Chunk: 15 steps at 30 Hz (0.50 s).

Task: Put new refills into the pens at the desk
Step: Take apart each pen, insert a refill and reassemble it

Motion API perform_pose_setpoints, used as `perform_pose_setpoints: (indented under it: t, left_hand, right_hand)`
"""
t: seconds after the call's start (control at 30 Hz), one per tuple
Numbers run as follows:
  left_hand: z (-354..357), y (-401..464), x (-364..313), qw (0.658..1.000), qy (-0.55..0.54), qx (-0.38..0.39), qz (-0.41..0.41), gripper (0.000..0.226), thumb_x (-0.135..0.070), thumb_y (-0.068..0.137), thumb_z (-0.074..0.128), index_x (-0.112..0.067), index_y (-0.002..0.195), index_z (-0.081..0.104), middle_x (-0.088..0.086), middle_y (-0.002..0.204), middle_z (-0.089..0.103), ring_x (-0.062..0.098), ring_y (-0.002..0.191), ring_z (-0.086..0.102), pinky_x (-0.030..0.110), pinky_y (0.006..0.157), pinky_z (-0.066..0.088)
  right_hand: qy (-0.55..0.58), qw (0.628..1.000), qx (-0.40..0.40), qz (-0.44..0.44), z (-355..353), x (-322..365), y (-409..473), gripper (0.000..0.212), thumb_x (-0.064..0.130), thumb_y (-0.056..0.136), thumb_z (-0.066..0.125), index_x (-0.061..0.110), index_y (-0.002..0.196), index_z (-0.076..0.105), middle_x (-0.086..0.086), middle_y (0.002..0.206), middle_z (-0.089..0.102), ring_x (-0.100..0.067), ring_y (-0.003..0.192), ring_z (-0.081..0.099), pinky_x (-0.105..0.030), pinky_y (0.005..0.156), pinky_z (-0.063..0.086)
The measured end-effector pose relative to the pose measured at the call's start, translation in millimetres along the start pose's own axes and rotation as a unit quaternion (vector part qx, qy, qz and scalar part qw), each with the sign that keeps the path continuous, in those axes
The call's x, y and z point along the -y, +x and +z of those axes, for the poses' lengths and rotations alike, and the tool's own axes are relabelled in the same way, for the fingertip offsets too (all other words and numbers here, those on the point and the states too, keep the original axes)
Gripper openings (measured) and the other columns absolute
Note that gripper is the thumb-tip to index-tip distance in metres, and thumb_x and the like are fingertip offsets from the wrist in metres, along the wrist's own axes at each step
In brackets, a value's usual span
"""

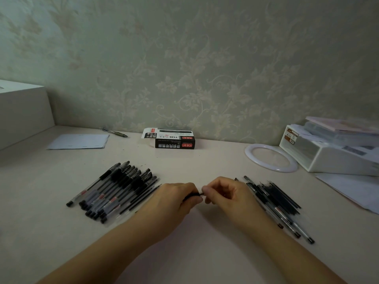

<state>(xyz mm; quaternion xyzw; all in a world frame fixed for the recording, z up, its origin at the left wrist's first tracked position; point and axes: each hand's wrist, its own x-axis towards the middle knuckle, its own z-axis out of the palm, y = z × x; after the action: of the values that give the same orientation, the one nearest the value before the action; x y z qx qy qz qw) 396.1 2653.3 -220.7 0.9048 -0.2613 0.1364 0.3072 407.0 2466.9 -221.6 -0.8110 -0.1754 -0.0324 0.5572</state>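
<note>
Head cam: left hand [176, 198] wrapped round dark pen [194, 194] over mid desk [194, 253], right hand [223, 194] pinching its tip end, probably twisting tip or seating refill, can't tell which. Capped pen pile [114, 187] lying left, so maybe done batch, honestly a guess. Loose refills and pens [276, 201] heaped right, look like still to go. Pen box [174, 140] at back, flap open. Roughly halfway I'd say.

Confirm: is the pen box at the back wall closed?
No, the pen box lies with its left end flap hanging open.
</note>
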Motion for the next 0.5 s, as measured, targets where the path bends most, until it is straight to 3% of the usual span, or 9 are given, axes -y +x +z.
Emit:
perform_pose_setpoints:
  t: [0.1, 0.17, 0.27, 0.37, 0.5]
  left_hand:
    - [0.6, -0.1, 0.7, 1.0, 0.005, 0.003, 0.0, 0.019, -0.036, 0.096, 0.05, -0.023, 0.095, 0.064, -0.017, 0.064, 0.051, 0.0, 0.064, 0.052, 0.015, 0.061, 0.039]
    - [0.8, -0.4, 1.2, 1.0, 0.005, 0.001, -0.001, 0.02, -0.036, 0.097, 0.05, -0.022, 0.094, 0.064, -0.016, 0.063, 0.05, -0.001, 0.063, 0.051, 0.015, 0.06, 0.038]
    - [0.4, -0.4, 0.6, 1.0, 0.002, -0.005, -0.001, 0.02, -0.035, 0.096, 0.05, -0.022, 0.093, 0.064, -0.015, 0.062, 0.051, -0.001, 0.063, 0.052, 0.014, 0.059, 0.038]
    - [0.2, -1.1, -0.4, 1.0, -0.001, -0.004, 0.004, 0.02, -0.036, 0.096, 0.049, -0.022, 0.091, 0.063, -0.015, 0.063, 0.052, 0.003, 0.064, 0.052, 0.017, 0.059, 0.039]
    - [0.5, -1.2, 0.6, 1.0, -0.003, 0.0, 0.004, 0.018, -0.036, 0.096, 0.05, -0.025, 0.093, 0.064, -0.018, 0.061, 0.05, -0.002, 0.063, 0.052, 0.014, 0.057, 0.037]
  right_hand:
    - [0.014, 1.0, 0.008, 0.001, -2.0, 0.3, -0.2, 0.002, 0.014, 0.088, 0.07, 0.012, 0.088, 0.072, 0.0, 0.08, 0.073, -0.008, 0.076, 0.067, -0.017, 0.074, 0.053]
    - [0.021, 1.0, 0.014, -0.003, -2.5, 0.4, -0.8, 0.008, 0.01, 0.086, 0.071, 0.016, 0.092, 0.072, 0.001, 0.087, 0.074, -0.007, 0.08, 0.067, -0.016, 0.076, 0.053]
    - [0.024, 1.0, 0.003, 0.002, -1.1, 0.0, -1.2, 0.01, 0.022, 0.086, 0.072, 0.022, 0.096, 0.071, 0.005, 0.091, 0.073, -0.008, 0.086, 0.067, -0.013, 0.077, 0.051]
    - [-0.007, 1.0, 0.011, -0.003, -0.4, 0.5, -1.2, 0.012, 0.032, 0.087, 0.069, 0.02, 0.088, 0.072, 0.003, 0.082, 0.074, -0.008, 0.079, 0.068, -0.015, 0.075, 0.051]
    - [0.024, 1.0, 0.018, -0.001, -1.5, 0.4, -0.3, 0.003, 0.017, 0.087, 0.071, 0.014, 0.088, 0.073, 0.001, 0.079, 0.074, -0.008, 0.077, 0.069, -0.015, 0.074, 0.052]
